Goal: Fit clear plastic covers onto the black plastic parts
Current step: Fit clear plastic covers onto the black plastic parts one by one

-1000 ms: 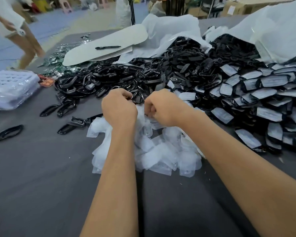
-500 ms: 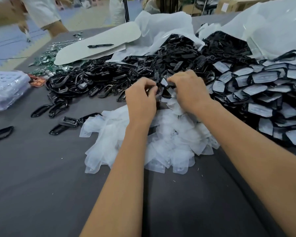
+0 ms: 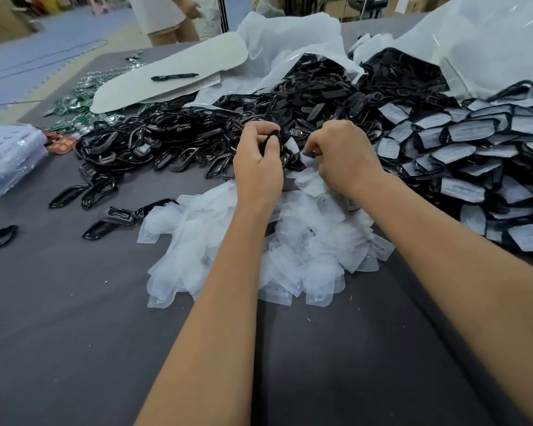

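A heap of loose clear plastic covers (image 3: 237, 241) lies on the grey table in front of me. Behind it spreads a big pile of bare black plastic parts (image 3: 166, 142). To the right sits a stack of black parts with covers fitted (image 3: 474, 149). My left hand (image 3: 257, 162) is curled round a black part (image 3: 273, 135) at the far edge of the cover heap. My right hand (image 3: 342, 155) pinches a clear cover (image 3: 308, 155) just beside it. Most of both held pieces is hidden by my fingers.
A white board with a black pen (image 3: 174, 76) lies at the back. Large clear bags (image 3: 474, 41) hold more black parts. A wrapped tray (image 3: 6, 155) sits at the left edge, with green circuit boards (image 3: 74, 103) behind it. A person (image 3: 163, 16) stands beyond the table.
Both hands moved from the near side of the cover heap to its far edge by the black pile. They have drawn slightly apart. The person at the back walked to the right.
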### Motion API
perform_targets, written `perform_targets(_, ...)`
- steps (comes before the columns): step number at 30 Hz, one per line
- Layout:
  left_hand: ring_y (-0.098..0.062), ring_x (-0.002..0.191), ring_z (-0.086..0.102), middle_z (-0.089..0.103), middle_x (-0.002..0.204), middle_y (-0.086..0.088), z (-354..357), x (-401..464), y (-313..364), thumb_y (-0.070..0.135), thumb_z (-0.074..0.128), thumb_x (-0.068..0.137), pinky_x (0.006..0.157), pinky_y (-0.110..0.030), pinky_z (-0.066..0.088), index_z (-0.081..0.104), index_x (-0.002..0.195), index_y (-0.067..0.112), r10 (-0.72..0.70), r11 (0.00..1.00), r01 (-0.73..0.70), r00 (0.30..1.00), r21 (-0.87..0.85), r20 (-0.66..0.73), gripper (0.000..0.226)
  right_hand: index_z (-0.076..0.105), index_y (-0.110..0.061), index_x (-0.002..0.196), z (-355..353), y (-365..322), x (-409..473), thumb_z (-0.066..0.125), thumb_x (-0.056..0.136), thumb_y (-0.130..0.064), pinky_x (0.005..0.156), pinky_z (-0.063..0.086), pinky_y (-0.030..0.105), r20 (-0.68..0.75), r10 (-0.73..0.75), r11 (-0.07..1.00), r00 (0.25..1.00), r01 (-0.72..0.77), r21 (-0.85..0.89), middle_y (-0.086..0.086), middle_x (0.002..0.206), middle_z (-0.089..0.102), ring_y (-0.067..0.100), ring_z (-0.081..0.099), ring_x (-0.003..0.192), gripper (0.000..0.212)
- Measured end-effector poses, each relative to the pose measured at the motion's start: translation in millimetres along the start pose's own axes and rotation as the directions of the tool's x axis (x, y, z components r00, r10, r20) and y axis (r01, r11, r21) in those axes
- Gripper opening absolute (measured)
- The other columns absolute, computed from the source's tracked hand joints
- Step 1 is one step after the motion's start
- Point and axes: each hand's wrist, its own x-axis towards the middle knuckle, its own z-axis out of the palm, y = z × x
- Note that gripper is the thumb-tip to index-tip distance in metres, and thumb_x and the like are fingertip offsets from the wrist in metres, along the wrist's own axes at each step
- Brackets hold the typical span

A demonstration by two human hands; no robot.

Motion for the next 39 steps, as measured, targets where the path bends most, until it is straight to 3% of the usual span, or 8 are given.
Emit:
perform_targets(4,-0.004,0.064,0.047,0.055,0.070,0.018,3.1,-2.9,-0.9,0.010,0.050,0.104,0.064,-0.029,0.044,0.072,0.107,0.016,0.038,0.999,-0.038,0.998,0.000,0.056,0.023,0.080,-0.013,0.105,-14.2,1.9,-15.7,0.073,0.091,-0.006,0.081,0.053,0.028,-0.187,0.200,0.915,0.962,-0.116,0.385,0.003,0.095,0.072,0.016,0.065,0.084,0.017)
perform_targets(7,-0.018,0.064,0.059,0.060,0.075,0.005,8.7,-8.4,3.8,0.010,0.048,0.106,0.058,-0.038,0.054,0.070,0.103,0.013,0.001,0.997,0.010,0.992,-0.082,0.128,0.022,0.078,-0.019,0.091,-19.8,-1.8,-36.7,0.078,0.089,-0.009,0.073,0.060,0.028,-0.005,0.383,0.527,0.924,-0.214,0.823,-0.006,0.077,0.074,0.011,0.067,0.070,0.010)
perform_targets(9,-0.021,0.054,0.064,0.065,0.076,-0.002,11.5,-12.1,5.6,0.013,0.043,0.108,0.048,-0.031,0.052,0.064,0.101,0.015,-0.058,0.988,0.080,0.986,-0.135,0.158,0.022,0.077,-0.023,0.090,-18.0,-1.7,-51.4,0.079,0.089,-0.008,0.074,0.061,0.030,0.072,0.380,0.329,0.922,-0.207,0.921,-0.006,0.076,0.074,0.011,0.068,0.073,0.016)
perform_targets(16,-0.018,0.053,0.058,0.071,0.082,-0.008,14.3,-13.9,-1.8,0.008,0.044,0.106,0.044,-0.026,0.043,0.061,0.114,0.012,-0.140,0.979,0.168,0.965,-0.114,0.223,0.019,0.076,-0.020,0.107,-6.6,8.1,-72.1,0.082,0.086,-0.008,0.079,0.061,0.029,-0.063,0.346,0.395,0.936,-0.084,0.915,-0.006,0.084,0.072,0.013,0.072,0.080,0.025)
perform_targets(22,-0.021,0.076,0.071,0.060,0.103,-0.019,14.4,-13.7,-4.2,-0.021,0.049,0.091,0.074,-0.029,0.060,0.064,0.133,0.016,-0.137,0.967,0.191,0.948,-0.169,0.286,0.057,0.075,-0.017,0.109,-4.8,7.2,-71.9,0.082,0.086,-0.009,0.081,0.061,0.039,-0.053,0.356,0.380,0.933,-0.093,0.920,0.001,0.085,0.071,0.016,0.070,0.080,0.025)
perform_targets(28,-0.028,0.077,0.077,0.073,0.095,-0.021,13.6,-13.8,-6.1,-0.018,0.065,0.089,0.074,-0.029,0.061,0.070,0.114,0.007,-0.189,0.925,0.256,0.951,-0.280,0.244,0.036,0.076,-0.017,0.109,-2.5,6.8,-70.7,0.078,0.088,-0.007,0.072,0.055,0.025,-0.119,0.402,0.442,0.908,-0.078,0.894,-0.006,0.080,0.067,0.006,0.062,0.073,0.023)
perform_targets(35,-0.023,0.080,0.078,0.078,0.088,-0.006,12.7,-13.4,-4.6,-0.013,0.058,0.094,0.066,-0.020,0.058,0.079,0.102,0.016,-0.264,0.878,0.352,0.921,-0.325,0.285,0.038,0.066,-0.010,0.096,-2.6,4.5,-71.2,0.071,0.096,-0.018,0.061,0.060,0.037,-0.286,0.515,0.582,0.808,-0.085,0.809,0.001,0.085,0.072,0.010,0.073,0.071,0.010)
perform_targets(39,-0.026,0.086,0.079,0.078,0.088,-0.007,12.9,-12.5,-5.1,-0.015,0.050,0.095,0.078,-0.034,0.065,0.080,0.104,0.017,-0.272,0.878,0.360,0.917,-0.315,0.291,0.044,0.073,-0.005,0.104,-2.6,2.8,-72.0,0.069,0.098,-0.007,0.056,0.061,0.030,-0.301,0.462,0.595,0.834,-0.040,0.802,0.007,0.090,0.072,0.014,0.075,0.073,0.008)
